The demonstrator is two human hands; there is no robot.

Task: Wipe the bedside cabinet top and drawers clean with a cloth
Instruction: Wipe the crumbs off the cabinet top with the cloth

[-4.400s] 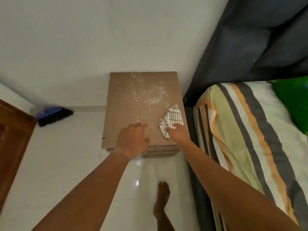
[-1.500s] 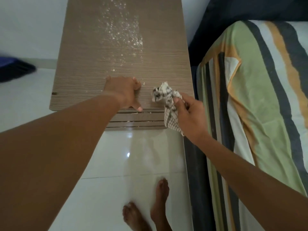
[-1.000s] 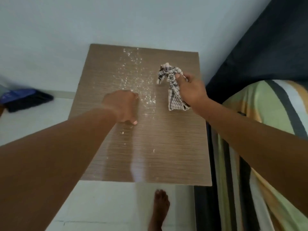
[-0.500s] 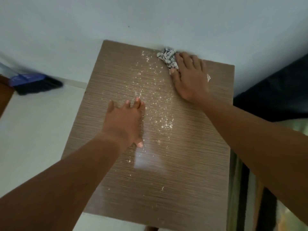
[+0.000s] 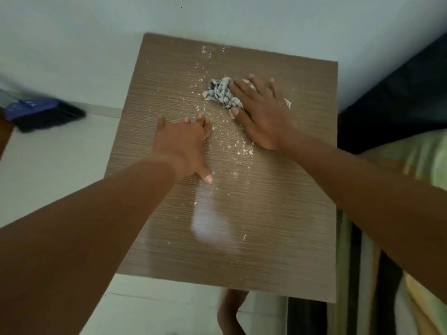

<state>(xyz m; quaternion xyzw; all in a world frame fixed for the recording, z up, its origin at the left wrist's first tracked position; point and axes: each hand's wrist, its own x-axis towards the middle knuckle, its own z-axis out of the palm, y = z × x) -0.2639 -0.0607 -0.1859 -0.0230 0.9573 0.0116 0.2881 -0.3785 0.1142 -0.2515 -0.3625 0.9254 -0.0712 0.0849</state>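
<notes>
The crumpled checked cloth (image 5: 222, 94) lies on the brown wood-grain bedside cabinet top (image 5: 266, 213), pressed under the right hand (image 5: 263, 114), its fingers (image 5: 238, 89) spread flat over it. The left hand (image 5: 181, 146) rests beside, fingers together, among white crumbs (image 5: 242, 148).

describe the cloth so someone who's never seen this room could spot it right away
Find the brown wood-grain cabinet top beside the striped bed. Toward its far edge, the right hand presses flat on a bunched checked cloth, the only fabric among scattered white crumbs.
</notes>
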